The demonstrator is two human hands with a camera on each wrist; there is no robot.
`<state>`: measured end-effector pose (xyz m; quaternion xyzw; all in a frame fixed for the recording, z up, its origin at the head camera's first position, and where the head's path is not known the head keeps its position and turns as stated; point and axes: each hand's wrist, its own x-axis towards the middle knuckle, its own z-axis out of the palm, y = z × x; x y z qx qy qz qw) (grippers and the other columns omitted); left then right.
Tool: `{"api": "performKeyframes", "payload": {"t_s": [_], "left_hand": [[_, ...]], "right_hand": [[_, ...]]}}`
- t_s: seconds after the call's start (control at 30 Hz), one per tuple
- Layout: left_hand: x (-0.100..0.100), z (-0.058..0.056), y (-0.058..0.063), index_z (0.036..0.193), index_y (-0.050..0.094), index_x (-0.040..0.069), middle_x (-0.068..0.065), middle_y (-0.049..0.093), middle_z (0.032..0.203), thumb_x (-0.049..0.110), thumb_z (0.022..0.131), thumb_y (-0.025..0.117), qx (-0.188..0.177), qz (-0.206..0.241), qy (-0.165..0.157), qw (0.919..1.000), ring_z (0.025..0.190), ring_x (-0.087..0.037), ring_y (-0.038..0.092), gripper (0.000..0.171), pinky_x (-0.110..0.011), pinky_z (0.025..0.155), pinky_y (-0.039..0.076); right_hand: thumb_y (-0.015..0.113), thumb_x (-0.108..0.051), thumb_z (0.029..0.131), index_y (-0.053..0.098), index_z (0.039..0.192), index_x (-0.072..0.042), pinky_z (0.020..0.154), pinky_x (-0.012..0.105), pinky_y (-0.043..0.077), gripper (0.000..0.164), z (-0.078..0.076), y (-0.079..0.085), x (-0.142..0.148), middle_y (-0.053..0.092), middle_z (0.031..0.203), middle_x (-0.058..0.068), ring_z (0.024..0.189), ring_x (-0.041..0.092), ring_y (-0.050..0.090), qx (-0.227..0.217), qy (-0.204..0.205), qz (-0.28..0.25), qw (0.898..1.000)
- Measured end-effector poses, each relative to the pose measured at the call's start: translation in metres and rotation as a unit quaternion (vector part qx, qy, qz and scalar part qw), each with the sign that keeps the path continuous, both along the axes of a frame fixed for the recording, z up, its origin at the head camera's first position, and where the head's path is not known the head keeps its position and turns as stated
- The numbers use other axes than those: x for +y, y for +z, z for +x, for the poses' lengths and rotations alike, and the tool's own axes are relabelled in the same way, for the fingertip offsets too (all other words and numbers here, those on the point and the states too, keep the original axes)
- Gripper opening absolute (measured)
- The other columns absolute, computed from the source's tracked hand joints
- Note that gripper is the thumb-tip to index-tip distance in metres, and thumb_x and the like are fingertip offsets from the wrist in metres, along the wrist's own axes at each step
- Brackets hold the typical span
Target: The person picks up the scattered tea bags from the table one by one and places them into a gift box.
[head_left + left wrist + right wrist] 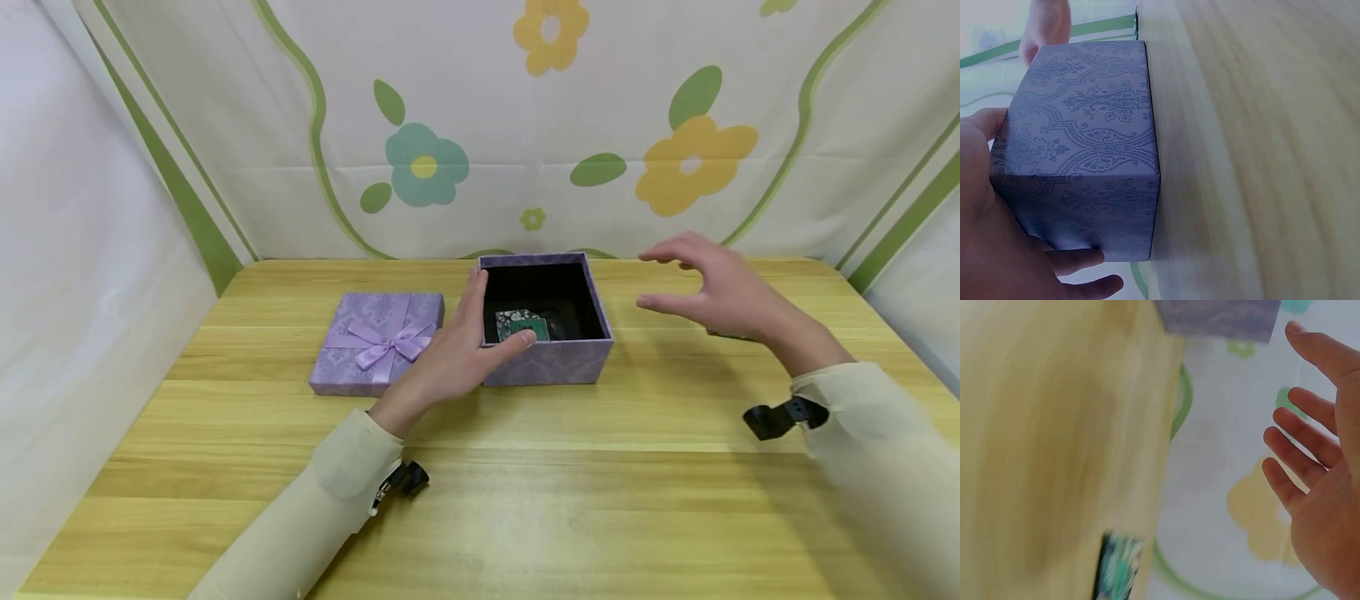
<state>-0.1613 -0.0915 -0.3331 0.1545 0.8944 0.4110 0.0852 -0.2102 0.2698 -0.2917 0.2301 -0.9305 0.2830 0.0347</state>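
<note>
An open purple patterned gift box (547, 362) stands on the table, its inside black. In it lies a small flat green piece with a grey-and-white mottled part (529, 328), like a circuit board. My left hand (468, 337) holds the box at its near left corner, fingers along the left wall and thumb over the front rim. In the left wrist view two fingertips (1094, 256) lie against the box's side. My right hand (716, 283) is in the air to the right of the box, fingers spread from the thumb, with nothing in it.
The box's lid (375, 342), with a lilac ribbon bow, lies to the left of the box. A small dark-edged piece with a green-and-white face (1119, 565) rests on the table at the right, mostly behind my right wrist in the head view. A flowered curtain (300, 192) hangs behind the table.
</note>
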Motion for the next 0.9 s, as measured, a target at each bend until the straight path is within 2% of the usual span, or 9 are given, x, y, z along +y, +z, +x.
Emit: {"api": "performKeyframes", "payload": {"t_s": [0.3,0.57,0.73,0.9], "left_hand": [[-0.001,0.0,0.0,0.168,-0.017,0.038,0.023,-0.023,0.172,0.08,0.094,0.056,0.0,0.0,0.003,1.0,0.167,-0.024,0.003,0.113,-0.067,0.13,0.014],[0.0,0.0,0.0,0.168,-0.017,0.039,0.024,-0.023,0.172,0.081,0.094,0.055,-0.004,0.0,0.004,1.0,0.167,-0.023,0.003,0.111,-0.069,0.13,0.01],[0.001,0.0,0.001,0.168,-0.017,0.038,0.023,-0.024,0.172,0.08,0.094,0.054,-0.001,0.001,0.001,1.0,0.168,-0.022,0.001,0.111,-0.07,0.13,0.01],[0.002,0.0,0.001,0.168,-0.017,0.037,0.022,-0.023,0.173,0.08,0.094,0.055,-0.001,0.0,0.002,1.0,0.168,-0.023,0.002,0.112,-0.069,0.13,0.009]], "right_hand": [[0.082,-0.035,0.095,0.056,0.152,-0.009,0.109,0.063,0.038,0.068,-0.008,-0.019,0.053,0.054,0.15,0.018,0.137,0.043,0.047,-0.033,-0.042,0.045,0.998],[0.083,-0.041,0.093,0.048,0.156,-0.002,0.107,0.069,0.037,0.082,-0.015,-0.039,0.097,0.046,0.157,0.028,0.139,0.052,0.043,-0.08,-0.069,0.1,0.989],[0.086,-0.041,0.09,0.048,0.154,0.002,0.11,0.071,0.033,0.086,-0.017,-0.05,0.115,0.042,0.158,0.035,0.143,0.058,0.038,-0.101,-0.075,0.122,0.984],[0.086,-0.037,0.09,0.044,0.157,0.004,0.109,0.072,0.032,0.089,-0.017,-0.057,0.124,0.037,0.159,0.038,0.142,0.06,0.035,-0.125,-0.075,0.122,0.982]]}}
